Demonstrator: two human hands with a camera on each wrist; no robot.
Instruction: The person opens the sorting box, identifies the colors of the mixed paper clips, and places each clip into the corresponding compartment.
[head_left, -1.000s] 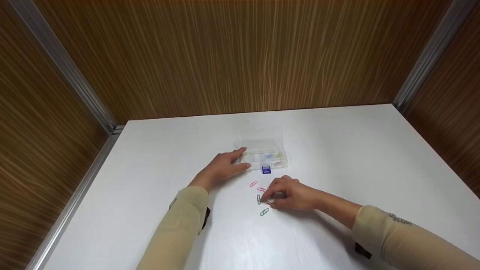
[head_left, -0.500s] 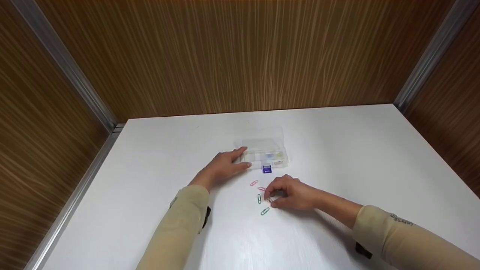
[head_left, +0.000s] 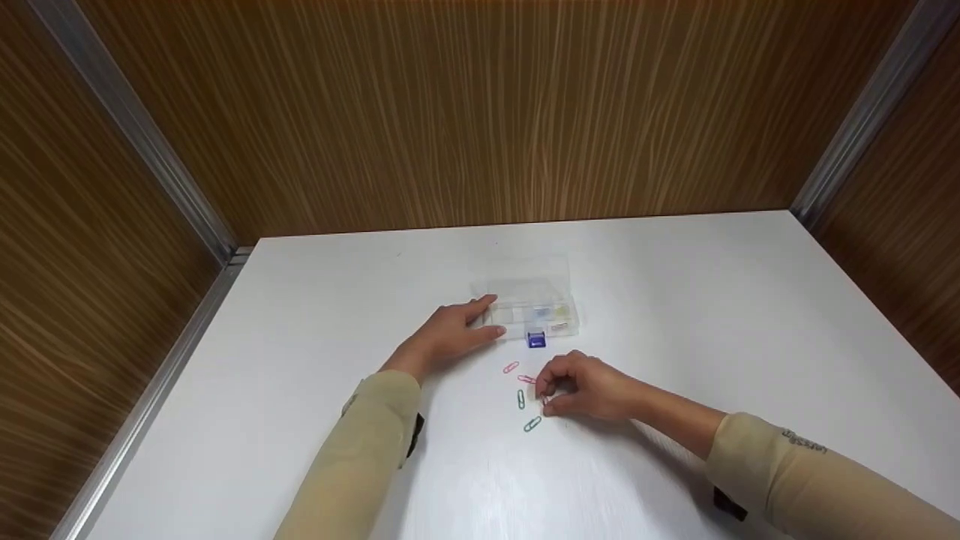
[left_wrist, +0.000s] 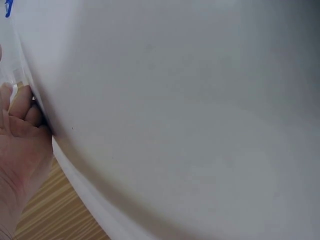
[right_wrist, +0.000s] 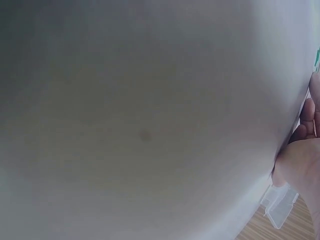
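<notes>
White table (head_left: 675, 315), wood walls: I'm watching my right hand (head_left: 581, 390) pinching a pink paper clip (head_left: 545, 400); the clear box (head_left: 529, 311) is lying beyond, under my flat left hand (head_left: 446, 337).

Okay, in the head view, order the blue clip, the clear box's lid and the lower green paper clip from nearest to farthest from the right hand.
1. Lower green paper clip, just left of the right hand.
2. Blue clip, beyond the hand, at the box front.
3. Clear box's lid, farthest back.
</notes>
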